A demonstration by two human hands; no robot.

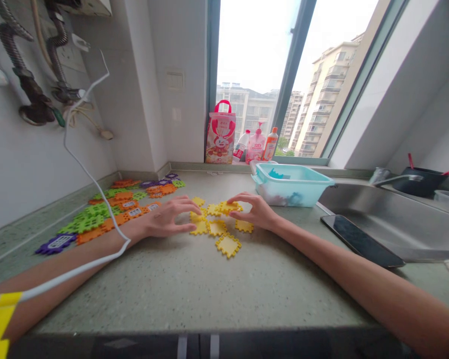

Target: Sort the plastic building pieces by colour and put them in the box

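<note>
Between left hand and right hand: yellow pieces are spread.
Left hand: thumb and fingers parted, pieces at 3 o'clock.
Right hand: one yellow piece is pinched at 9 o'clock.

The left hand partly hides yellow pieces; the sink is cropped

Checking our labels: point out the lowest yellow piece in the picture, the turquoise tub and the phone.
Lowest yellow piece (228,246): head view, middle of its face.
Turquoise tub (298,190): head view, front wall.
Phone (361,240): head view, middle of the screen.
</note>
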